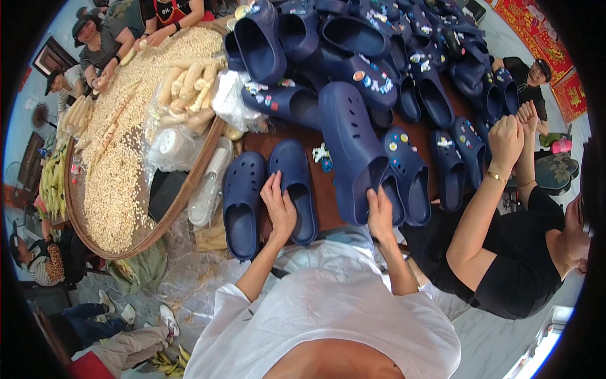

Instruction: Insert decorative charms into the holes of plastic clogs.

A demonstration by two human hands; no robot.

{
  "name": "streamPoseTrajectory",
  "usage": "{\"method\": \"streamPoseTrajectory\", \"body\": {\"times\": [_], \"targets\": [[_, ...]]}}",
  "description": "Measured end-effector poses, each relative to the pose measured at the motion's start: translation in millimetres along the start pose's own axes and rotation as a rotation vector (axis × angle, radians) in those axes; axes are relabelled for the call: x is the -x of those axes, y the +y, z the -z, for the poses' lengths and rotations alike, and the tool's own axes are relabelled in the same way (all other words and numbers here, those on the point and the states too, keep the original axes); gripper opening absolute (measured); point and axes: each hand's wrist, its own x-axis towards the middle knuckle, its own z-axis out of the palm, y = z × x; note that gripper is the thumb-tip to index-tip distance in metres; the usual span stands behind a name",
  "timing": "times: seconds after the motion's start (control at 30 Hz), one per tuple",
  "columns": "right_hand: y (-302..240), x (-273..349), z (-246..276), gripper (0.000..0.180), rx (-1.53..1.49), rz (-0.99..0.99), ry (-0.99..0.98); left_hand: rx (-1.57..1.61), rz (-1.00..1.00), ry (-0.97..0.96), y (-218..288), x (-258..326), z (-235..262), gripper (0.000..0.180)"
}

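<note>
With its fingers at the heel opening, my right hand (380, 215) grips a plain navy clog (347, 120), which is raised over the brown table with its toe pointing away from me. My left hand (278, 205) rests palm down on the inner side of another plain clog (297, 174), its fingers stretched over the upper. A matching clog (242, 180) stands close on the left. Between my hands lie small white and blue shoe charms (322, 156). Right of the raised clog stands a clog with colourful charms (407, 167), partly covered.
Navy clogs, many with charms, heap up at the back (356, 35). A big round tray (189, 205) of pale kernels and bagged cobs is at left, beside a clear sandal (211, 183). A person in black (517, 271) sits close on my right, arms raised. Others sit around the tray.
</note>
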Motion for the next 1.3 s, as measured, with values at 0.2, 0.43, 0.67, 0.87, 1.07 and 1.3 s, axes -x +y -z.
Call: {"method": "streamPoseTrajectory", "body": {"times": [0.2, 0.43, 0.67, 0.87, 1.07, 1.3], "targets": [[-46, 18, 45, 0.033, 0.357, -0.13, 0.012, -0.03, 0.002, -0.009, -6, -3, -4, 0.053], [-66, 24, 87, 0.03, 0.565, -0.273, 0.017, 0.001, 0.001, -0.001, -5, -4, -3, 0.046], [-53, -27, 93, 0.03, 0.639, -0.211, 0.117, 0.04, 0.031, -0.001, -3, -3, -2, 0.051], [-10, -75, 77, 0.033, 0.663, -0.227, 0.2, 0.056, -0.002, -0.005, 3, -4, 3, 0.05], [7, -84, 83, 0.03, 0.632, -0.179, 0.228, 0.07, 0.01, -0.004, -2, -8, 2, 0.05], [-47, -84, 70, 0.025, 0.489, 0.147, 0.472, 0.025, 0.014, -0.016, -3, -22, 4, 0.052]]}}
